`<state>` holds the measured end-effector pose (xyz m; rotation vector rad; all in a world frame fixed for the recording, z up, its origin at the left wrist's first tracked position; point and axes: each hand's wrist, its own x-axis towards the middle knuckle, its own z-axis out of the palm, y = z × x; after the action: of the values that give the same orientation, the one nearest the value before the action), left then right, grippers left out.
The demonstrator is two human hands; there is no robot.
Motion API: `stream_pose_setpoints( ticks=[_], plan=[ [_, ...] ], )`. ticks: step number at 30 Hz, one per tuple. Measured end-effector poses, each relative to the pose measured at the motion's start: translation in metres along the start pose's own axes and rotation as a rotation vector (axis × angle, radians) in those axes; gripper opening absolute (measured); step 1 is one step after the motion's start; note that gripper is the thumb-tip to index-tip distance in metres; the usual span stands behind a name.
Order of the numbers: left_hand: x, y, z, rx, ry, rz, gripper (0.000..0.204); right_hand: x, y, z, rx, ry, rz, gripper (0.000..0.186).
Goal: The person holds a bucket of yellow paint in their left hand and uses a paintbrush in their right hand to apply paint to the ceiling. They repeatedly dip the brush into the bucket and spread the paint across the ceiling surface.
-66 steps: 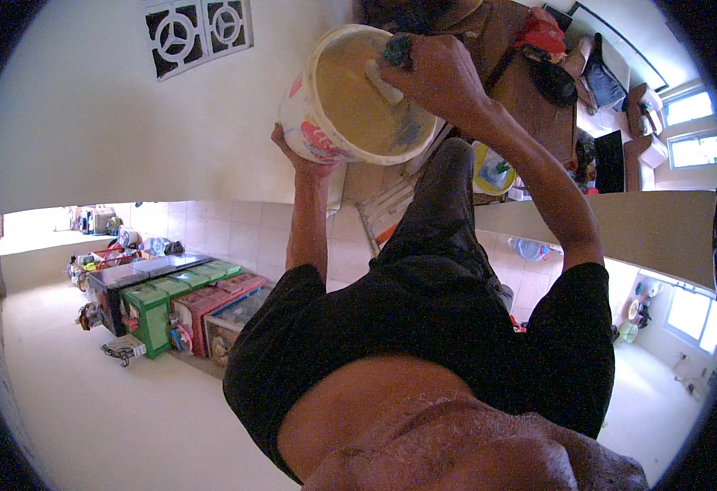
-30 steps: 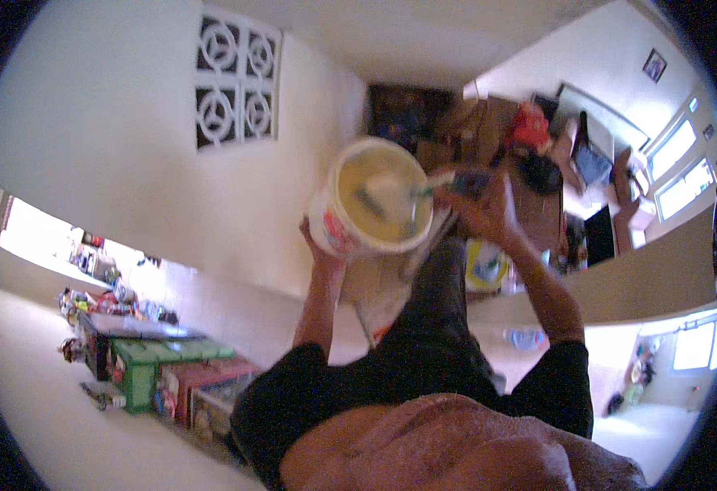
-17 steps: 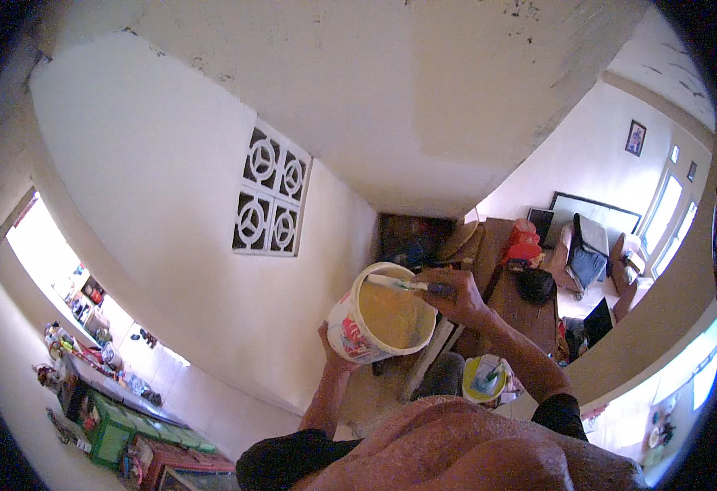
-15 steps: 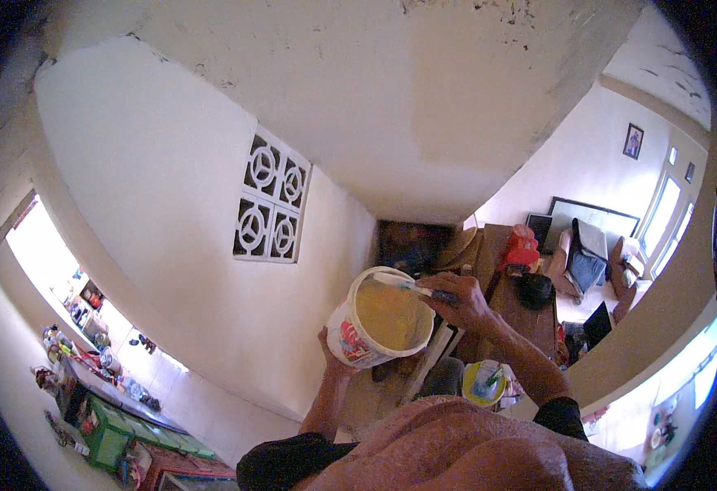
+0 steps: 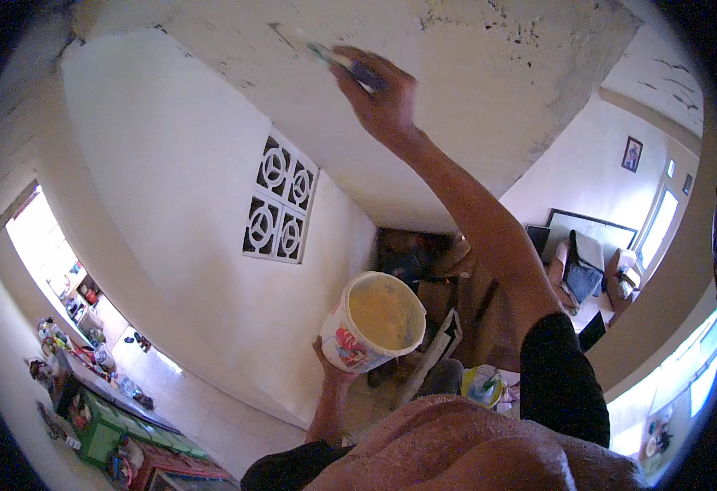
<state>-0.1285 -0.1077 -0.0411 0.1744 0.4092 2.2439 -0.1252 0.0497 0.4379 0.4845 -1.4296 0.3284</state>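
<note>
My left hand (image 5: pixel 331 370) supports a white plastic bucket (image 5: pixel 360 350) from its lower left side, the fingers partly hidden behind it. Inside the tilted bucket is yellowish paint (image 5: pixel 391 317), which also smears the inner wall. High at the upper middle, my right hand (image 5: pixel 393 96) is closed round the dark handle of a paintbrush (image 5: pixel 324 54). The pale bristles are up at the sloping ceiling (image 5: pixel 457 90), beside a patch of dark flaked marks; blur hides whether they touch it.
A vent block (image 5: pixel 278 196) is set in the white wall left of the bucket. Below me are a yellow-rimmed container (image 5: pixel 475 399) and brown wooden furniture. A sofa (image 5: pixel 585 266) stands at the right, a green cabinet (image 5: pixel 101 434) at the lower left.
My right hand has lifted the paintbrush from the bucket up and left to the ceiling. The bucket in my left hand has shifted slightly left and down.
</note>
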Motion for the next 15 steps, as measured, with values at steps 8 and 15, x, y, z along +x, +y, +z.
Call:
stream_pose_setpoints(
  ticks=[8, 15],
  plan=[
    [-0.011, 0.007, 0.002, 0.031, 0.029, 0.036, 0.079, 0.049, 0.023, 0.008, -0.317, 0.145, -0.231, 0.024],
    [-0.008, 0.013, -0.003, 0.04, 0.037, 0.032, 0.082, 0.037, -0.001, -0.141, -0.706, 0.532, -0.394, 0.018]
  ],
)
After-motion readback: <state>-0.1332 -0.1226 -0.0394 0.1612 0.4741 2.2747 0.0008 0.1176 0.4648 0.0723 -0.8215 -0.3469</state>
